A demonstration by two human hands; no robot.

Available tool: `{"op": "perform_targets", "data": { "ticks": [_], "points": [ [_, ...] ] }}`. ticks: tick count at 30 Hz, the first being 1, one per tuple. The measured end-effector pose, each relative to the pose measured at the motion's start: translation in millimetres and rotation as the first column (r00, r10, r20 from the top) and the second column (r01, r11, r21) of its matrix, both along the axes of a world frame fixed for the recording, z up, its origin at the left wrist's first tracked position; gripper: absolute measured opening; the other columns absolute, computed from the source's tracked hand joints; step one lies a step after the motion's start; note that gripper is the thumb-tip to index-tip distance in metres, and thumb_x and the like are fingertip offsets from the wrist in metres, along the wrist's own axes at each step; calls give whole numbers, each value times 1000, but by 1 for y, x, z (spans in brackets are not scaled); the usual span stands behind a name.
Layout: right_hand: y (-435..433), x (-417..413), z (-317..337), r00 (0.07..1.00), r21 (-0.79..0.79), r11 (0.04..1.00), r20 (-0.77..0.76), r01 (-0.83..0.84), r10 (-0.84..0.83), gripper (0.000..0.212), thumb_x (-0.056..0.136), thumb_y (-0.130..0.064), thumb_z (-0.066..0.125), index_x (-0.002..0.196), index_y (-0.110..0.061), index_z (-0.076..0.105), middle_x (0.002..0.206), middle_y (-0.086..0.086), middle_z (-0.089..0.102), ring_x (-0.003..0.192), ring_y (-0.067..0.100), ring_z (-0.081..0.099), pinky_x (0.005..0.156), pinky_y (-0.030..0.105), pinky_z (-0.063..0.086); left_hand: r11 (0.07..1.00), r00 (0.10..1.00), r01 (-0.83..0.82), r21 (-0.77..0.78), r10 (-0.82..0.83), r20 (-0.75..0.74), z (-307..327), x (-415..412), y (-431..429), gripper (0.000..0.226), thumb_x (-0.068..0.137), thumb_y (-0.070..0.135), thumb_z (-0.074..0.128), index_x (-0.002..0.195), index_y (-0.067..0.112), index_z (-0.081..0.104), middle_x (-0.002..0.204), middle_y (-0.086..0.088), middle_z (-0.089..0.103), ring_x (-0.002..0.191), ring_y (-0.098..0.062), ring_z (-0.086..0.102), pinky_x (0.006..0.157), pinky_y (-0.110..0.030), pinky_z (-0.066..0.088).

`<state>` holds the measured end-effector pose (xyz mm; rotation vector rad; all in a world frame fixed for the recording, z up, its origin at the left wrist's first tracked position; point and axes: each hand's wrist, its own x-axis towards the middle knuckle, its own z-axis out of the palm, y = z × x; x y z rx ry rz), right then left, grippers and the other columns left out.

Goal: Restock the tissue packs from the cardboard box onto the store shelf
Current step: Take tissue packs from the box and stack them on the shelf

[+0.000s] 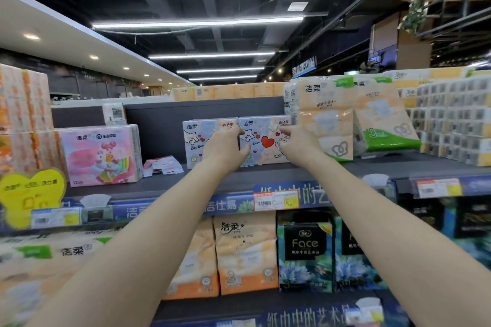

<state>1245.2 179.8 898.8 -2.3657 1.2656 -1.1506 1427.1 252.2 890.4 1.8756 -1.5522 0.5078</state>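
Note:
Two pale blue tissue packs with cartoon prints stand side by side at the back of the top shelf. The right pack shows a red heart, and both my hands are on it. My left hand grips its left edge, fingers in the gap beside the left pack and thumb on the front. My right hand holds the pack's upper right corner, fingers pointing left across the front. The cardboard box is out of view.
A pink cartoon pack stands at the shelf's left, with small flat packets lying beside it. Orange packs lean close on the right. The lower shelf holds orange packs and dark Face packs. A yellow heart sign sticks out at left.

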Motion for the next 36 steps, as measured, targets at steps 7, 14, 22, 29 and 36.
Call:
{"op": "perform_targets", "data": {
  "ticks": [7, 14, 22, 29, 36],
  "points": [
    [107, -50, -25, 977, -100, 984, -138, 147, -160, 50, 97, -19, 57, 145, -29, 57, 132, 10, 69, 116, 32, 63, 88, 38, 51, 993, 981, 115, -17, -111, 161, -9, -46, 87, 44, 98, 42, 56, 134, 17, 58, 128, -8, 62, 115, -33, 60, 89, -43, 51],
    [186, -145, -94, 902, 2, 949, -310, 316, -300, 53, 105, -25, 53, 157, -24, 41, 152, 1, 55, 95, 17, 67, 55, 24, 43, 952, 934, 296, 81, -306, 184, -79, -137, 141, 47, 99, 48, 52, 138, 20, 54, 131, -6, 61, 115, -30, 59, 91, -45, 52],
    [233, -277, -206, 770, 167, 834, -510, 526, -383, 54, 106, -26, 48, 159, -26, 36, 158, -1, 46, 118, 20, 64, 80, 36, 59, 859, 881, 432, 276, -467, 75, -189, -256, 176, 47, 101, 50, 51, 140, 23, 53, 131, -4, 61, 115, -28, 60, 91, -41, 53],
    [258, -404, -325, 733, 341, 728, -601, 595, -318, 43, 103, -22, 48, 146, -19, 52, 134, 10, 65, 113, 31, 65, 86, 40, 58, 723, 838, 483, 495, -545, -21, -303, -374, 183, 47, 100, 50, 51, 137, 21, 55, 129, -6, 60, 110, -31, 63, 87, -43, 55],
    [263, -539, -425, 713, 469, 589, -640, 658, -286, 49, 101, -14, 46, 149, -20, 51, 142, 6, 61, 112, 25, 67, 66, 32, 54, 592, 858, 441, 674, -498, -124, -392, -501, 175, 37, 102, 44, 50, 130, 22, 56, 123, -6, 58, 113, -31, 60, 94, -45, 51]
  ]
}}
